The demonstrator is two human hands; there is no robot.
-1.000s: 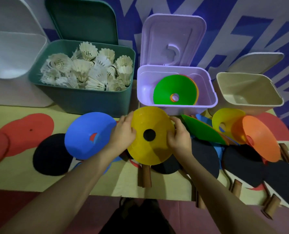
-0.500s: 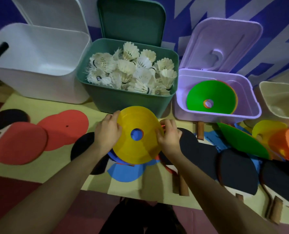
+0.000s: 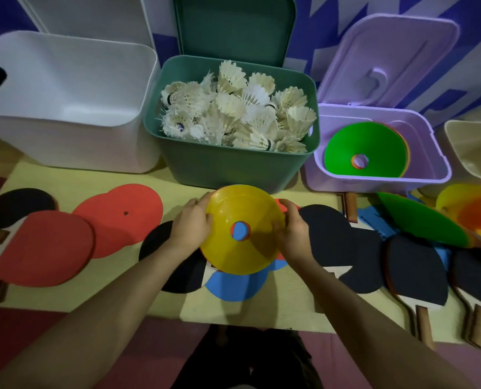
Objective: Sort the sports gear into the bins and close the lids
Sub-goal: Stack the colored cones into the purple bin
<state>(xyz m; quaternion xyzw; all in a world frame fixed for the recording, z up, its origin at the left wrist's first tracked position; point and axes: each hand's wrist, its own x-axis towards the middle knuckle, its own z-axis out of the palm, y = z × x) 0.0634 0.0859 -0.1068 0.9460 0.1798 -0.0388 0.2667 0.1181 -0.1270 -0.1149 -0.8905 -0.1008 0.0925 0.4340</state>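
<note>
I hold the yellow plastic disc cone (image 3: 242, 230) by its rim, left hand (image 3: 190, 226) on one edge, right hand (image 3: 291, 233) on the other, fingers curled round the rim on both sides. It sits over a blue disc cone (image 3: 233, 286) on the desk (image 3: 65, 176).

Done, by my reading: the green plastic bin (image 3: 228, 164) straight beyond my hands is heaped with white feather shuttlecocks (image 3: 233, 113); the lilac plastic bin (image 3: 418, 181) beyond my right hand has a green disc cone (image 3: 374, 147) on a small stack.

Left: more cones lie loose far right of my right hand; red and black table-tennis paddles (image 3: 45, 248) lie on both sides; the white plastic bin (image 3: 65, 147) beyond my left hand shows nothing inside; all lids stand open.

Unclear: the beige bin (image 3: 469, 147) is cut off at the frame edge, and I cannot count the stack under the yellow cone.
</note>
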